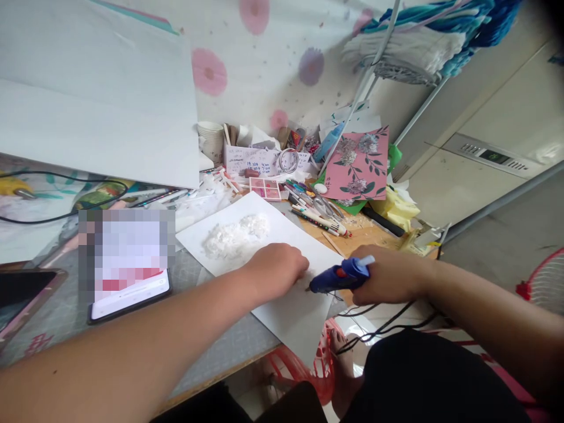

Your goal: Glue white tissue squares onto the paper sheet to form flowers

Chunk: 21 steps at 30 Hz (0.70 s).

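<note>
My right hand [383, 275] is wrapped round a blue glue gun [330, 279], its nozzle pointing left, low over the white sheet. Just left of the nozzle, my left hand [279, 269] is closed above the same white sheet [282, 323], its fingers curled; whatever it pinches is too small or hidden to name. A heap of white fluffy bits [238, 235] lies on the sheet's upper left part, beyond my left hand. A dark cord hangs below the glue gun.
A phone [132, 264] lies on the desk at left, beside a dark tablet-like device [26, 299]. Pens [312, 218], scissors [328, 205] and a pink floral card [359, 164] stand behind the sheet. The desk's front edge [220, 376] runs below my left arm.
</note>
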Each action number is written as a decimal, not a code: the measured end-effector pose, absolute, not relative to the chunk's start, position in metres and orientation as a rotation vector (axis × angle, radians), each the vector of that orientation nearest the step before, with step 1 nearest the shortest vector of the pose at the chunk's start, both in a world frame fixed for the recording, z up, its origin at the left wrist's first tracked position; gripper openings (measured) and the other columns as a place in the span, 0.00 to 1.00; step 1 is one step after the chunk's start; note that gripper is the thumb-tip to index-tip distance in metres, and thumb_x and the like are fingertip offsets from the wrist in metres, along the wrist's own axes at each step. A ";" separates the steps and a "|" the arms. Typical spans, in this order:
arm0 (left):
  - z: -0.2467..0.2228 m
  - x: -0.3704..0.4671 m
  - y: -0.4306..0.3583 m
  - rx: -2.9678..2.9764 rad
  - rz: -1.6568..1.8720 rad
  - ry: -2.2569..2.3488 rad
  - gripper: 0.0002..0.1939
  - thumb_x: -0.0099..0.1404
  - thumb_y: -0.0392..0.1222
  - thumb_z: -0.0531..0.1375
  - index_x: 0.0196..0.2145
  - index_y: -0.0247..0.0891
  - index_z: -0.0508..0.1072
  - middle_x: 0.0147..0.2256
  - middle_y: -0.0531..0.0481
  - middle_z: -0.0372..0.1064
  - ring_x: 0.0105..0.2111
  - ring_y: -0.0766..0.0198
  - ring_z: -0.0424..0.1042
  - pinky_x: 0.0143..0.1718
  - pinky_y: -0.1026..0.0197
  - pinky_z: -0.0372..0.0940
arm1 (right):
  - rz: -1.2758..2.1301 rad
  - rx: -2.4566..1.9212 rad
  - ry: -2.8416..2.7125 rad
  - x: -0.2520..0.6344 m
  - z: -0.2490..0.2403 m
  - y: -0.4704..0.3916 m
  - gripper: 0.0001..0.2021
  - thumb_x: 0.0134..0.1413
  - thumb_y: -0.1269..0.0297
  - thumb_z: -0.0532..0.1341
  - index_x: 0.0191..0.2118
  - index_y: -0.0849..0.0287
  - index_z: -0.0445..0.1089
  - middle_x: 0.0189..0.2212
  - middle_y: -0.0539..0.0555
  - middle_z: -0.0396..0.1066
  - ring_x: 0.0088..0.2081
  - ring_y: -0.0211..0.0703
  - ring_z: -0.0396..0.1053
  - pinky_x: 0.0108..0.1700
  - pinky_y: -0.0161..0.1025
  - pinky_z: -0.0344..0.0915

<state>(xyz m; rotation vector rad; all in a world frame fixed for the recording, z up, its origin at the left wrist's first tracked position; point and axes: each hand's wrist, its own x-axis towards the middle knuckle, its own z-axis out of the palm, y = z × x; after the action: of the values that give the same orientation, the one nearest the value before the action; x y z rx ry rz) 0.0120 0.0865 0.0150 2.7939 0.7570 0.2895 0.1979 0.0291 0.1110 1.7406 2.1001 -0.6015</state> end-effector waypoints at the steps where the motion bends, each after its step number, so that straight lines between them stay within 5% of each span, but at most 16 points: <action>1: 0.015 0.012 0.087 2.784 0.285 0.768 0.07 0.58 0.36 0.56 0.29 0.40 0.75 0.31 0.48 0.74 0.34 0.57 0.72 0.32 0.61 0.60 | -0.644 1.750 2.050 0.196 0.113 0.035 0.05 0.33 0.70 0.61 0.16 0.57 0.63 0.14 0.45 0.61 0.19 0.35 0.58 0.21 0.33 0.53; 11: 0.013 0.011 0.088 2.793 0.306 0.735 0.08 0.59 0.35 0.55 0.30 0.39 0.75 0.32 0.49 0.75 0.34 0.58 0.73 0.34 0.61 0.63 | -1.036 1.880 1.874 0.216 0.121 0.042 0.04 0.29 0.73 0.65 0.16 0.58 0.69 0.12 0.47 0.66 0.17 0.39 0.64 0.20 0.34 0.57; 15: 0.018 0.007 0.090 2.833 0.392 0.682 0.09 0.62 0.34 0.55 0.36 0.39 0.75 0.37 0.48 0.75 0.39 0.57 0.73 0.40 0.58 0.65 | -1.211 2.186 1.925 0.276 0.112 0.021 0.07 0.36 0.73 0.68 0.28 0.60 0.75 0.25 0.48 0.73 0.28 0.40 0.70 0.29 0.34 0.66; 18: 0.032 0.003 0.088 2.861 0.614 0.705 0.12 0.64 0.33 0.52 0.42 0.36 0.74 0.47 0.44 0.72 0.49 0.54 0.68 0.51 0.52 0.62 | -1.165 2.615 1.877 0.318 0.087 0.013 0.09 0.56 0.66 0.61 0.43 0.62 0.69 0.36 0.52 0.72 0.33 0.39 0.71 0.34 0.39 0.69; 21: 0.051 0.001 0.083 2.829 0.967 0.713 0.12 0.67 0.36 0.51 0.42 0.37 0.74 0.44 0.46 0.73 0.46 0.58 0.69 0.49 0.54 0.64 | -1.083 3.001 1.716 0.339 0.054 0.024 0.15 0.61 0.61 0.58 0.51 0.61 0.65 0.47 0.56 0.68 0.42 0.45 0.70 0.42 0.47 0.70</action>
<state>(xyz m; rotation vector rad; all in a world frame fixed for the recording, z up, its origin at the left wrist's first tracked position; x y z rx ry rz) 0.0007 0.0827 0.0510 2.8290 0.7131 0.9668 0.3394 0.0236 0.0538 3.0007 1.7162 -1.0830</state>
